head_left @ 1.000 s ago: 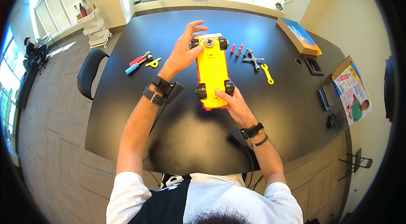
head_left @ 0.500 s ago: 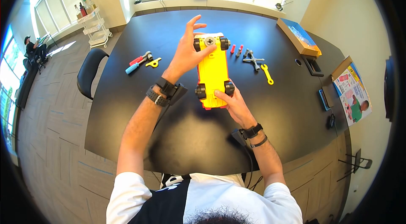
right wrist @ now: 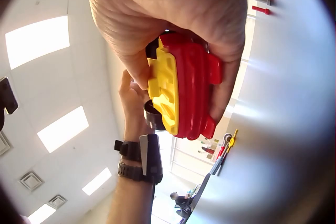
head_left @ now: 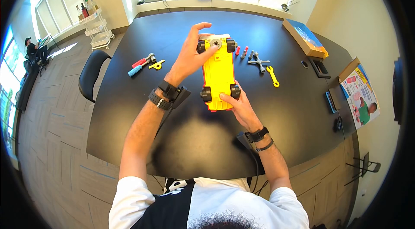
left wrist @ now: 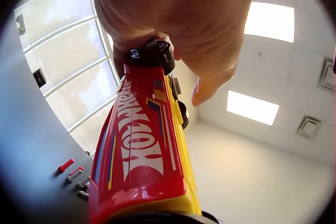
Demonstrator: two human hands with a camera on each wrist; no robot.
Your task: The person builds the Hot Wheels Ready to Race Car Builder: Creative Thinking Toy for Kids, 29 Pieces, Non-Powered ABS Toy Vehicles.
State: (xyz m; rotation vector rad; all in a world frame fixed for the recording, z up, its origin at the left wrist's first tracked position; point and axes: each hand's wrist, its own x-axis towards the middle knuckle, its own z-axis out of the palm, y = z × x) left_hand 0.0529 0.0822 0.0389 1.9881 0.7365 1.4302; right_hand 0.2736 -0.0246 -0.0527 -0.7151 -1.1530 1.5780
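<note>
A red toy car with a yellow underside [head_left: 218, 73] is held above the dark table, its bottom facing the head camera. At its far end, my left hand [head_left: 188, 56] grips the body beside a black wheel, with the thumb on the grey round part [head_left: 215, 43] and the index finger raised. My right hand [head_left: 245, 110] holds the near end, thumb pressed on the yellow bottom between the rear wheels and fingers beneath the red body. White "Hot Wheels" lettering [left wrist: 137, 134] runs along the red side in the left wrist view.
Left of the car lie a blue-handled tool [head_left: 135, 70], a red-handled one and a small yellow piece [head_left: 157, 64]. To the right are several red and grey bolts [head_left: 245, 52], a grey cross wrench [head_left: 259, 61] and a yellow wrench [head_left: 272, 76]. An open box [head_left: 309, 41] sits farther right.
The left thumb has moved from the side wheel onto the grey round part, and the raised left fingers have bent and drawn together. The right hand keeps its hold.
</note>
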